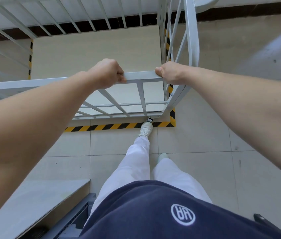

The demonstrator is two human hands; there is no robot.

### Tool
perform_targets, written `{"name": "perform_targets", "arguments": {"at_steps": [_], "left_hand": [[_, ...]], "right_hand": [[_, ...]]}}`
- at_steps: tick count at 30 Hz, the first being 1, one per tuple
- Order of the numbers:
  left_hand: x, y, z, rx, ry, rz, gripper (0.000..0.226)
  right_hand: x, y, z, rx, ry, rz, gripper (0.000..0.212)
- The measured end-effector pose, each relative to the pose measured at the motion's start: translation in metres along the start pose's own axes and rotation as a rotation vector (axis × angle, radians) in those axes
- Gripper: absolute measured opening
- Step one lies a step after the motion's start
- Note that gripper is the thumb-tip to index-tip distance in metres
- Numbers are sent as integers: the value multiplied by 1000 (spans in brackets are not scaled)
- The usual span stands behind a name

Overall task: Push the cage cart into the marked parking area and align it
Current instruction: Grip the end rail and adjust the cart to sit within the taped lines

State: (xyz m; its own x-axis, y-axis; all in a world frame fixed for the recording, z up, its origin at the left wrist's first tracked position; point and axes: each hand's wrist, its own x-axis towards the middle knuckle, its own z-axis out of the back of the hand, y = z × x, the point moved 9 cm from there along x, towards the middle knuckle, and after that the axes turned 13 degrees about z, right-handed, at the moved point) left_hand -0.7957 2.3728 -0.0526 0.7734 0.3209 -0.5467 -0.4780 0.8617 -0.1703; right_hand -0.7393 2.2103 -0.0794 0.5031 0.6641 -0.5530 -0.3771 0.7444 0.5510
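The white metal cage cart [141, 75] stands in front of me, seen from above, with a beige board as its floor. My left hand [107, 74] is closed around the near top rail. My right hand [170, 73] grips the same rail at its right corner post. Yellow-and-black striped tape [119, 126] marks the parking area on the tiled floor. The tape runs along the cart's near side, turns at the near right corner [172, 116] and continues up both sides. The cart sits inside this outline. My left foot [146, 128] rests on the near tape by the cart's caster.
A white wall with a dark baseboard [239, 13] lies just beyond the cart. A grey step or shelf unit [38, 200] stands at lower left beside my legs. Open tiled floor [222, 135] stretches to the right.
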Motion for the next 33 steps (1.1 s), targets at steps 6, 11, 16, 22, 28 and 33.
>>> {"name": "perform_targets", "arguments": {"at_steps": [6, 11, 16, 22, 28, 33], "left_hand": [[-1, 1, -1, -11, -33, 9, 22], [2, 0, -2, -26, -24, 14, 19], [0, 1, -3, -34, -31, 14, 17], [-1, 2, -4, -44, -38, 31, 16], [-1, 2, -4, -35, -35, 31, 15], [-3, 0, -6, -7, 8, 74, 23]], "right_hand": [[0, 0, -2, -33, 14, 32, 40], [3, -8, 0, -11, -13, 19, 29], [3, -8, -1, 1, -43, 4, 29], [6, -14, -1, 76, -107, -11, 24], [6, -10, 1, 46, -113, 15, 27], [3, 0, 14, 51, -215, 68, 43]]}}
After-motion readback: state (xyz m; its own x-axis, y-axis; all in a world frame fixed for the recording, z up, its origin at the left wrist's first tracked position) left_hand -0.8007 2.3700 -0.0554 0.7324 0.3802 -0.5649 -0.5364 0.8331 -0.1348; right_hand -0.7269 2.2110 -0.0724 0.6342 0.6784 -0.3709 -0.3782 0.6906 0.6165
